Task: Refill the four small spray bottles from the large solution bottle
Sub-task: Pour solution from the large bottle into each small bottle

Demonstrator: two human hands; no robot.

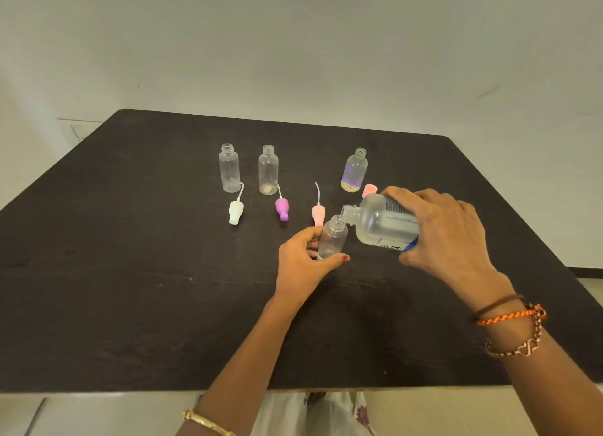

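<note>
L hand [305, 259] gripped a small clear spray bottle [332, 238], thumb & fingers curled round its lower body, holding it upright on the dark tabletop [130, 272]. R hand [447, 233] gripped the large solution bottle [378, 222], tipped nearly horizontal, its open neck pointing left & sitting just above the small bottle's mouth; whether the two touched can't be told. Clear liquid lay along the lower side of the large bottle; printed label faced up.

Relative to the held spray bottle: a pink spray cap [318, 213] w/ dip tube lay just behind it, partly hidden by its neck. Further back-left, a purple spray cap [282, 209] & a white spray cap [235, 211] lay on their sides, each w/ thin tube pointing away. Behind those stood two uncapped clear bottles, the far-left bottle [229, 168] & the middle bottle [268, 170], both upright, looking mostly empty. Back-right stood a fourth uncapped bottle [354, 170], upright, w/ purplish tint and yellowish at the base. A light pink cap [369, 190] sat just right of that bottle, partly hidden behind the large bottle.

R wrist wore thread bracelets [509, 318]; L arm a gold bangle [208, 422].
</note>
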